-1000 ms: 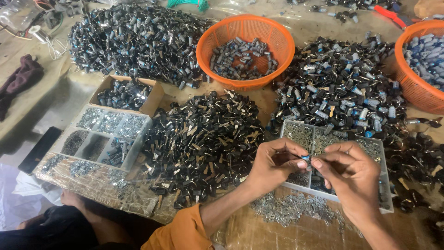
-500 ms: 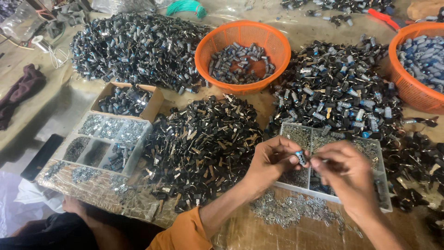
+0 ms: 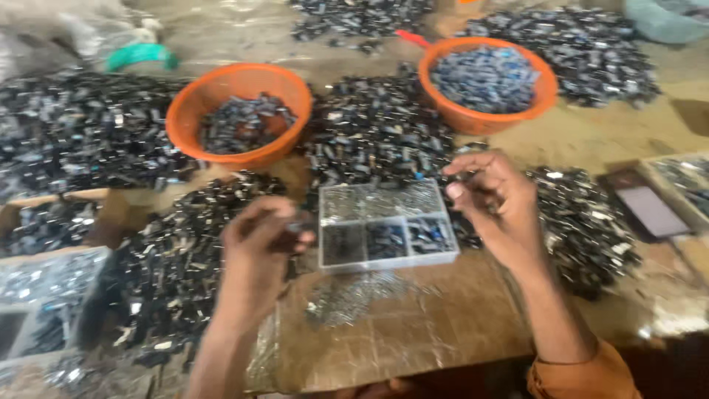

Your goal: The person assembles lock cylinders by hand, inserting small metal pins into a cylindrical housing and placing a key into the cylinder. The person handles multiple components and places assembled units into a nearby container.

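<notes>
Cardboard-covered worktop (image 3: pixel 413 332) under dark part heaps (image 3: pixel 377 133)

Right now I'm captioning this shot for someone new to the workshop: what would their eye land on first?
Two orange basins stand out, one at upper left part-filled with small dark parts, the other at upper right heaped with bluish ones. Around them, heaps of small dark metal parts cover the surface. At the centre sits a clear compartment box, with the left hand beside its left edge and the right hand, fingers curled, raised at its right.
</notes>
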